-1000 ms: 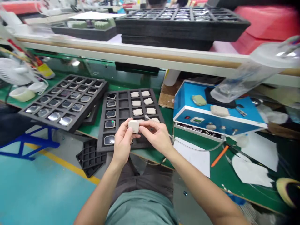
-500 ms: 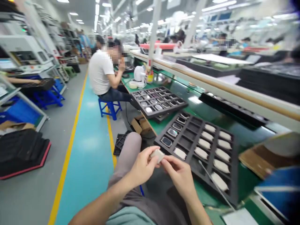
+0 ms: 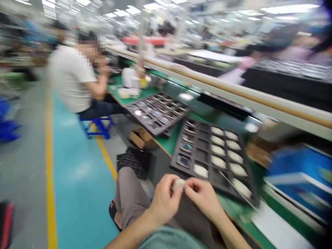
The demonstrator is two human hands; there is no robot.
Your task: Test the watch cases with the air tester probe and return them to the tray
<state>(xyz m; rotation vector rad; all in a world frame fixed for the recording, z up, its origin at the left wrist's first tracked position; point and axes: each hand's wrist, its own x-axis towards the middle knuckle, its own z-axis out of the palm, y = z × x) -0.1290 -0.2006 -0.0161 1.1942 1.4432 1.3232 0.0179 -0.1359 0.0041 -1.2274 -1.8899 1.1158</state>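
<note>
Bright o/h lights, heavy motion blur t/o

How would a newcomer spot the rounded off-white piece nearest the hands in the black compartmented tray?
On the green workbench, find the black compartmented tray nearer the right hand. Take its second column from the left to its near end. The rounded off-white piece there is that column's only one; the two columns rightward hold several each.

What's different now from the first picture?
The view swung left, bringing a seated worker into sight. The left hand and right hand moved off the near tray, mostly over the lap. Left still holds the pale case, right fingertips at its edge; the tray stayed on the bench.
</note>
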